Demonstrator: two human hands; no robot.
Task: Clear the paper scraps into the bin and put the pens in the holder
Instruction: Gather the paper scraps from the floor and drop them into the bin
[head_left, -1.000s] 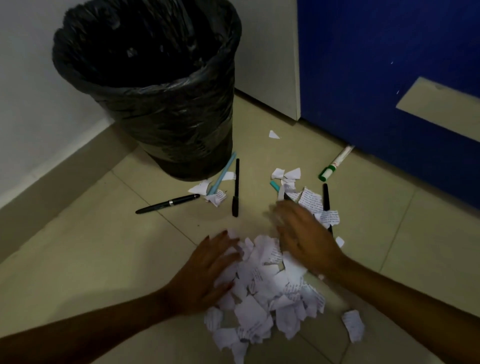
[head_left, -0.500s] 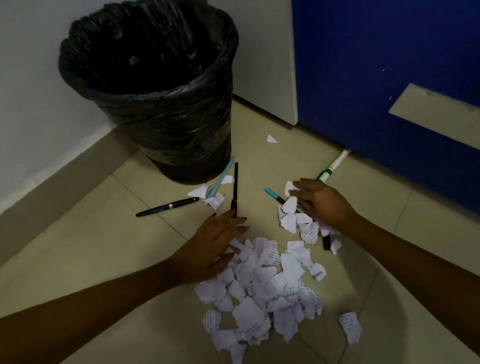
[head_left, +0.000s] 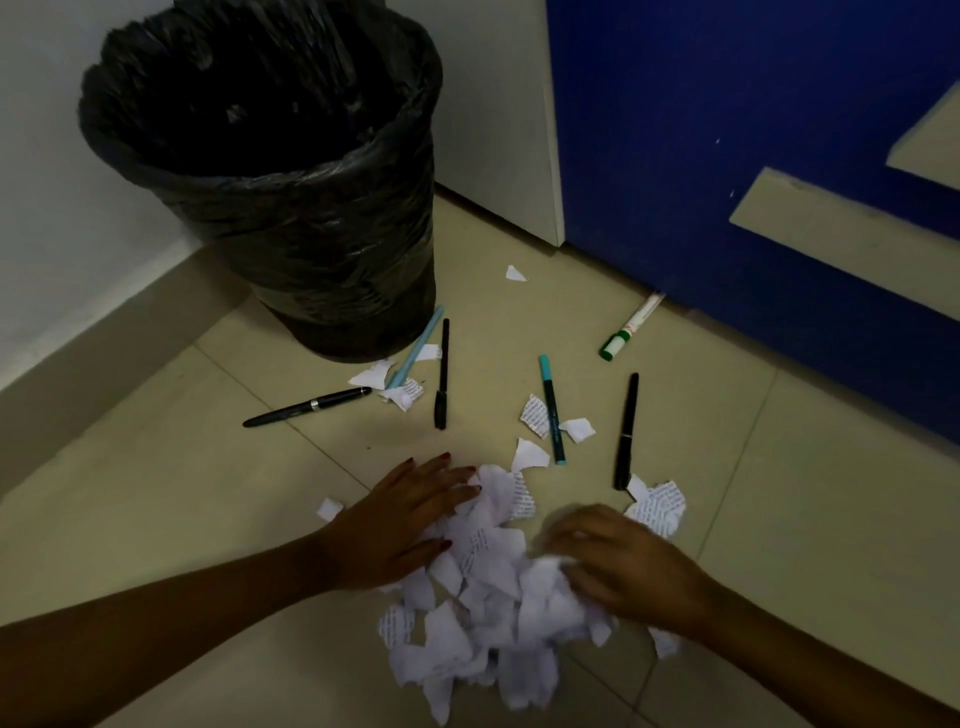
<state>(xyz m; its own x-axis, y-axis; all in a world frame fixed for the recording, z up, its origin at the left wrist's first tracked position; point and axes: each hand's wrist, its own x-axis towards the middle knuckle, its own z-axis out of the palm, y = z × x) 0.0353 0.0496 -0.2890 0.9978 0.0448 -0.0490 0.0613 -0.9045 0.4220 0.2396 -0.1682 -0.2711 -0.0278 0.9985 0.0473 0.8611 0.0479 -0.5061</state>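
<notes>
A: The left hand (head_left: 402, 525) lies flat, palm down, fingers spread apart, on the left edge of the pile of paper scraps (head_left: 483, 597) on the floor (head_left: 156, 519).

B: And the right hand (head_left: 618, 564)?

A: It is curled over the right side of the same pile, fingers bent into the scraps. It is blurred, so I cannot tell whether it is closed on any of them.

B: Any writing you can read?

A: The scraps carry lines of print, too small to read. The white marker with the green cap (head_left: 626, 330) has a label on its barrel, also unreadable.

B: What is hidden or cut off?

A: Both forearms run out of the bottom of the picture. The marker's far end sits against the foot of the blue panel (head_left: 727, 156). The inside of the bin (head_left: 270, 171), lined with a black bag, is too dark to see into.

B: Where are the pens?

A: All on the floor. A black capped pen (head_left: 307, 407), a light blue pen (head_left: 415, 348) and a slim black pen (head_left: 442, 374) lie near the bin's base, among a few loose scraps. A teal pen (head_left: 551, 410) and another black pen (head_left: 625, 431) lie beyond the pile, apart from both hands.
</notes>
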